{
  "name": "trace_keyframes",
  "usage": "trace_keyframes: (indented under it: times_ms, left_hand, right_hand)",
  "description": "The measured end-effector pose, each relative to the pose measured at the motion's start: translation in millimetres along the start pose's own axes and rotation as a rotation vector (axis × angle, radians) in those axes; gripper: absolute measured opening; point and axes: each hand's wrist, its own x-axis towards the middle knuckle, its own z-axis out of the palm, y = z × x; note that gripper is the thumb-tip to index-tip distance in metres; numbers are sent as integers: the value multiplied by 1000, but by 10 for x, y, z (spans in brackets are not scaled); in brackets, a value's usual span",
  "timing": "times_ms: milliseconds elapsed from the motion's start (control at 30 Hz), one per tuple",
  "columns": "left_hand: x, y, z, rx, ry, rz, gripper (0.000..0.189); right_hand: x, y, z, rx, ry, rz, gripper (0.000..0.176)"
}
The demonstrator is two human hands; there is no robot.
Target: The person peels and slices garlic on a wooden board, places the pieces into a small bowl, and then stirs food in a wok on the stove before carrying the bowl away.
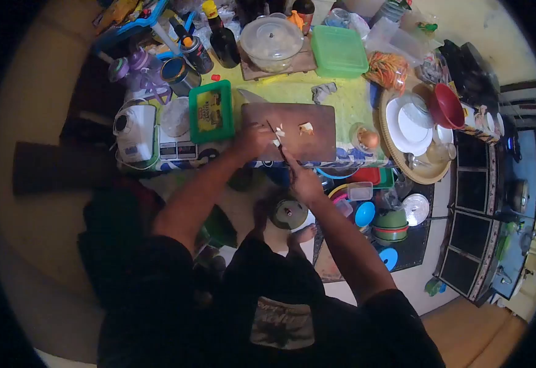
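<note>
A brown cutting board lies at the table's front edge. My right hand is wrapped round the handle of a knife, whose blade points up and left over the board. Small white pieces lie beside the blade. My left hand rests at the board's left side, fingers closed near those pieces; whether they hold one is too small to tell. Farther right on the board sits a pale chunk with a brown edge.
Left of the board stands a green tray, with a kitchen scale beside it. Behind are a lidded pot and a green container. A bowl with an onion and a woven tray of plates are on the right.
</note>
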Motion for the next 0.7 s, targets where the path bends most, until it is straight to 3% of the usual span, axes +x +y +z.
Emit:
trace_keyframes:
  times_ms: [33,100,133,200,233,333,400,500,633,700]
  left_hand:
    - [2,17,-14,2,-3,4,18]
    - [16,36,-57,23,42,32,17]
    - [30,26,-74,26,44,33,17]
    - [8,25,-45,30,-4,11,17]
    - [-36,51,-4,19,-8,5,17]
    - [13,60,-47,83,7,79,17]
    - [29,69,-77,83,-11,9,18]
    - [-21,25,-1,72,13,32,17]
    - [-11,33,0,51,44,68,16]
    - [17,41,-59,18,-60,-77,16]
  right_hand:
    - [17,0,1,4,4,0,64]
    - [62,-44,-28,14,213,-163,62]
    - [35,-71,-58,15,215,-166,62]
    - [-102,-91,-97,20,-22,26,61]
    - [-108,-50,-34,20,-32,35,61]
    - [26,-13,23,2,94,-65,61]
    - [76,-31,-23,-1,150,-114,61]
    - [-101,-53,5,81,18,-1,60]
    - [54,-70,-16,42,2,16,58]
    - [58,-84,-91,29,131,-128,56]
